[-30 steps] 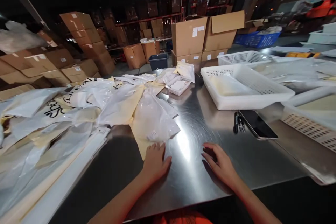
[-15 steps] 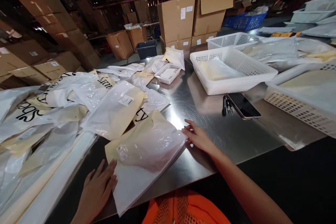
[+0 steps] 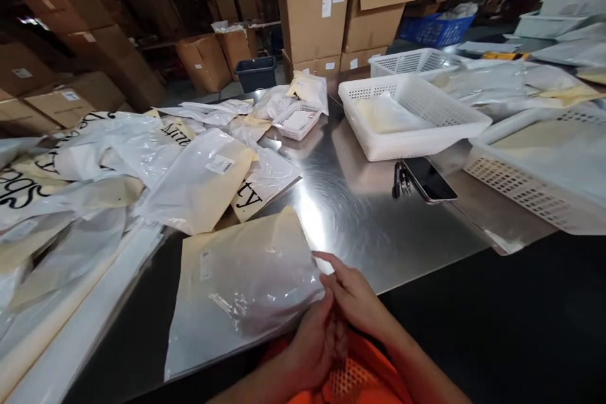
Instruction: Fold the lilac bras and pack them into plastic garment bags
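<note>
A clear plastic bag with cream and white contents [image 3: 250, 271] lies flat at the table's near edge, a small label on its left part. My right hand [image 3: 353, 290] is at the bag's right edge. Its index finger and thumb are drawn close around a small white patch that I cannot identify. Just below, my left hand [image 3: 315, 341] is curled against my right hand beside the bag's lower right corner. Its thumb points up and its other fingers are partly hidden, so what it holds does not show.
Many similar bags [image 3: 199, 183] are heaped on the left. On the metal table [image 3: 360, 227] lie a phone [image 3: 430, 179] and pens [image 3: 396, 180]. White perforated baskets [image 3: 416, 145] stand on the right. A small white basket [image 3: 298, 123] sits farther back, before tall cardboard boxes [image 3: 312, 19].
My left hand has moved from the bag's left side to its right edge, meeting my right hand. The bag has turned and now lies closer to me. The view has shifted slightly.
</note>
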Available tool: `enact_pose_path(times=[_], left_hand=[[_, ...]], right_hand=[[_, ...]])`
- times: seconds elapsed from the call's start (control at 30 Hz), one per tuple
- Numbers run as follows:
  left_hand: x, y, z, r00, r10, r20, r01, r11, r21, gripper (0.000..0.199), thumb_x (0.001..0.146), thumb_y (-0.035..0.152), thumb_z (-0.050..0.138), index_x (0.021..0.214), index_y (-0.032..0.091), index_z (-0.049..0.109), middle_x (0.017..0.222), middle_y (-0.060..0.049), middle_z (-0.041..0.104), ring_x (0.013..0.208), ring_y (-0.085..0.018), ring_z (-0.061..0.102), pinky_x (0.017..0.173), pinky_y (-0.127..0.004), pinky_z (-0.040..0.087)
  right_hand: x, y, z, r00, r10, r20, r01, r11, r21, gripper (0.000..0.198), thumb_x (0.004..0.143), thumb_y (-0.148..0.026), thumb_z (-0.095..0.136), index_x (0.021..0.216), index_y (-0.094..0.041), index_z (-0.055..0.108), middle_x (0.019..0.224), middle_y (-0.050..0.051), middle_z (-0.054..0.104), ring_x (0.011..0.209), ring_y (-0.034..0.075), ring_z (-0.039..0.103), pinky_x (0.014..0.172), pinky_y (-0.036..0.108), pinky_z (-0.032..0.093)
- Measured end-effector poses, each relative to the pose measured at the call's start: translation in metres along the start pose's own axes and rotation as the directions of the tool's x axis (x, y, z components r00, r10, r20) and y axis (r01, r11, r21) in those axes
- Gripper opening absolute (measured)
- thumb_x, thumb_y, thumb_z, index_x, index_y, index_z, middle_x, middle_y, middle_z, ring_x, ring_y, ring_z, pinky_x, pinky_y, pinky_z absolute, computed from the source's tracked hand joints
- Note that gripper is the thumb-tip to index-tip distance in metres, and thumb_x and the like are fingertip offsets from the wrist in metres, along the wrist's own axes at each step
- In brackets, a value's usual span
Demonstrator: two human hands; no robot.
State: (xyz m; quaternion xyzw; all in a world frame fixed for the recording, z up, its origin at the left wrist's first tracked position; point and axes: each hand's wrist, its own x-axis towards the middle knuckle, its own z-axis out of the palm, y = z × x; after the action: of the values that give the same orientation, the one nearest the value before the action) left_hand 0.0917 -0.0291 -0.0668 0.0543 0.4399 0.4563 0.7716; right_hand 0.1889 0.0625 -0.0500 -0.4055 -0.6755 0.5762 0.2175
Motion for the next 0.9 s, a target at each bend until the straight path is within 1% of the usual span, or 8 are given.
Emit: enact_pose_path(times=[0.2, 0.33, 0.43, 0.53, 0.67, 0.73, 0.8, 0.9], left_hand=[[0.008, -0.007, 0.003, 0.957, 0.196, -0.216, -0.234, 0.958, -0.167, 0.062, 0.055, 0.065, 0.081, 0.054, 0.019, 0.04, 0.04, 0.007, 0.038, 0.036, -0.004, 0.028, 0.039, -0.019, 0.018], [-0.025, 0.011, -0.038, 0.868, 0.213, -0.449, -0.343, 0.91, -0.232, 0.052, 0.054, 0.052, 0.081, 0.053, 0.02, 0.041, 0.038, 0.009, 0.033, 0.034, -0.004, 0.024, 0.036, -0.02, 0.015], [-0.06, 0.019, -0.091, 0.682, 0.332, -0.651, -0.524, 0.844, -0.119, 0.051, 0.056, 0.048, 0.08, 0.052, 0.021, 0.038, 0.04, 0.01, 0.031, 0.035, -0.005, 0.024, 0.035, -0.02, 0.019], [-0.092, 0.022, -0.136, 0.389, 0.493, -0.778, -0.542, 0.806, 0.239, 0.049, 0.067, 0.052, 0.073, 0.055, 0.022, 0.037, 0.045, 0.008, 0.032, 0.04, -0.008, 0.029, 0.039, -0.023, 0.028], [-0.107, 0.035, -0.144, 0.103, 0.82, -0.563, -0.278, 0.568, 0.775, 0.042, 0.075, 0.047, 0.072, 0.061, 0.02, 0.043, 0.055, 0.006, 0.038, 0.05, -0.01, 0.037, 0.049, -0.024, 0.033], [-0.101, 0.046, -0.123, 0.183, 0.973, -0.143, -0.108, 0.164, 0.98, 0.033, 0.082, 0.04, 0.068, 0.064, 0.02, 0.048, 0.06, 0.004, 0.045, 0.055, -0.011, 0.044, 0.054, -0.025, 0.036], [-0.087, 0.056, -0.092, 0.377, 0.879, 0.291, -0.039, -0.299, 0.953, 0.021, 0.089, 0.034, 0.06, 0.072, 0.021, 0.056, 0.066, 0.001, 0.054, 0.062, -0.015, 0.052, 0.058, -0.029, 0.039], [-0.055, 0.066, -0.047, 0.636, 0.594, 0.493, 0.016, -0.648, 0.761, 0.019, 0.089, 0.038, 0.059, 0.085, 0.019, 0.062, 0.078, -0.006, 0.062, 0.074, -0.024, 0.058, 0.062, -0.035, 0.043]], right_hand=[[-0.009, 0.007, 0.022, 0.992, 0.102, 0.08, -0.123, 0.937, 0.328, 0.054, 0.093, -0.054, 0.05, 0.136, -0.024, 0.035, 0.058, -0.007, 0.052, 0.046, 0.015, 0.051, 0.044, 0.025, 0.04], [0.003, 0.013, -0.001, 0.967, 0.159, -0.199, -0.064, 0.908, 0.415, 0.062, 0.08, -0.054, 0.067, 0.127, -0.024, 0.039, 0.057, -0.008, 0.049, 0.046, 0.011, 0.043, 0.045, 0.021, 0.033], [0.016, 0.015, -0.037, 0.896, 0.254, -0.364, -0.03, 0.853, 0.521, 0.07, 0.068, -0.048, 0.078, 0.124, -0.026, 0.041, 0.059, -0.008, 0.051, 0.045, 0.009, 0.041, 0.043, 0.019, 0.033], [0.026, 0.018, -0.061, 0.797, 0.313, -0.516, 0.09, 0.784, 0.615, 0.08, 0.057, -0.048, 0.084, 0.121, -0.025, 0.041, 0.057, -0.01, 0.048, 0.045, 0.009, 0.044, 0.043, 0.018, 0.039], [0.022, 0.024, -0.051, 0.829, 0.304, -0.47, 0.052, 0.794, 0.606, 0.106, 0.059, -0.067, 0.079, 0.138, -0.027, 0.02, 0.074, -0.002, 0.064, 0.06, 0.022, 0.064, 0.055, 0.036, 0.058], [0.015, 0.029, -0.037, 0.874, 0.267, -0.406, -0.058, 0.887, 0.459, 0.119, 0.059, -0.057, 0.084, 0.146, -0.026, 0.008, 0.072, -0.003, 0.063, 0.059, 0.023, 0.065, 0.054, 0.038, 0.058], [0.009, 0.034, -0.025, 0.886, 0.222, -0.407, -0.103, 0.95, 0.295, 0.122, 0.063, -0.048, 0.085, 0.149, -0.024, 0.002, 0.07, -0.004, 0.062, 0.057, 0.023, 0.064, 0.054, 0.035, 0.056], [0.006, 0.036, -0.015, 0.88, 0.167, -0.445, -0.045, 0.961, 0.271, 0.117, 0.068, -0.049, 0.08, 0.149, -0.02, 0.0, 0.075, -0.001, 0.063, 0.056, 0.021, 0.063, 0.054, 0.035, 0.056]])
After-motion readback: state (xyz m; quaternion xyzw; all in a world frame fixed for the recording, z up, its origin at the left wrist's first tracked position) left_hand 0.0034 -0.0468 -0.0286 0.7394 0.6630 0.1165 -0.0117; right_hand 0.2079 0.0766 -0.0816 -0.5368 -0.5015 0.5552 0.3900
